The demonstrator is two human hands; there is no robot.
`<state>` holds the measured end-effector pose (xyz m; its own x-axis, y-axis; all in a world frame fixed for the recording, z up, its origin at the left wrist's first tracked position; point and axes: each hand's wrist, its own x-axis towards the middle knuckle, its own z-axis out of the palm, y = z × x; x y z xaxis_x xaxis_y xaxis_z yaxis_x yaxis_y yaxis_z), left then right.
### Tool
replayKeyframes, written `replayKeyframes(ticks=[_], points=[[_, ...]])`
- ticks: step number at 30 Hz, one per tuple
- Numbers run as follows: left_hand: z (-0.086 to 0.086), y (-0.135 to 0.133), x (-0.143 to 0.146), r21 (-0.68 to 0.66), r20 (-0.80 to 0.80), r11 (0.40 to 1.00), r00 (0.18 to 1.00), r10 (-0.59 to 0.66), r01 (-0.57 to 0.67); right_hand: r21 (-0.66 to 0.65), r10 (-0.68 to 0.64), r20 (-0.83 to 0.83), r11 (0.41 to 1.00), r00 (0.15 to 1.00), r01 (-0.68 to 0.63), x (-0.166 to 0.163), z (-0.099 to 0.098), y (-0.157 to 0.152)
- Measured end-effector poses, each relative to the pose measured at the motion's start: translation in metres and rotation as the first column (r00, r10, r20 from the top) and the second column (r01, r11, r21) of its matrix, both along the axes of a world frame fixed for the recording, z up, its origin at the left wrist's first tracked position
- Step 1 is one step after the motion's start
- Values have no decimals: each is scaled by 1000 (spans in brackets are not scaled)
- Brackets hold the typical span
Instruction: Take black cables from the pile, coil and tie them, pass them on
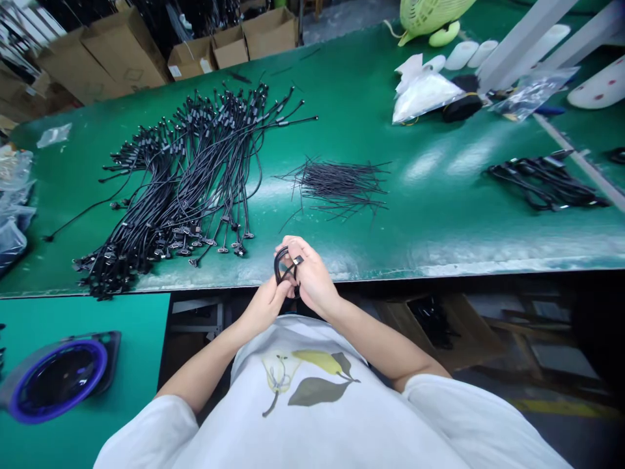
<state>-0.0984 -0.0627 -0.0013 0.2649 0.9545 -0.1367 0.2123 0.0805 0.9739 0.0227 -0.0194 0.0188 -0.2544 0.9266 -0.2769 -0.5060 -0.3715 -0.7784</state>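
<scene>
A coiled black cable (279, 266) with a metal-ended plug is held between my two hands at the table's front edge. My left hand (268, 301) is closed on the lower part of the coil, thumb against it. Wrapped round the other side is my right hand (312, 277), the plug showing by its fingers. Ahead of my hands lies a loose pile of thin black ties (342, 182). To the left spreads a large heap of black cables (195, 176), their connectors at both ends.
Several bundled cables (547, 181) lie at the right. White bags (422, 91), a clear plastic bag (534, 91) and a green fan (430, 16) stand farther back near grey posts. Cardboard boxes (122, 55) line the far side. A purple-rimmed round object (100, 365) sits at lower left.
</scene>
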Motion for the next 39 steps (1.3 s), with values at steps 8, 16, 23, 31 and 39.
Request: replayKeyframes(ticks=[8, 16, 23, 31, 39], points=[[-10, -11, 0, -141, -3, 988, 998, -58, 57, 229, 41, 61, 972, 997, -54, -13, -7, -9], [-15, -18, -2, -232, 282, 949, 948, -144, 213, 60, 239, -231, 971, 943, -231, 0, 1, 4], [1, -8, -4, -360, 587, 845, 800, -123, 395, 149, 222, -133, 968, 966, -202, 8, 9, -2], [-4, -9, 10, -535, 600, 748, 800, 10, 393, 340, 165, 139, 918, 976, -203, 29, 8, 8], [-12, 13, -7, 173, -629, 919, 758, -174, 354, 267, -317, 933, 301, 168, -916, 75, 3, 7]])
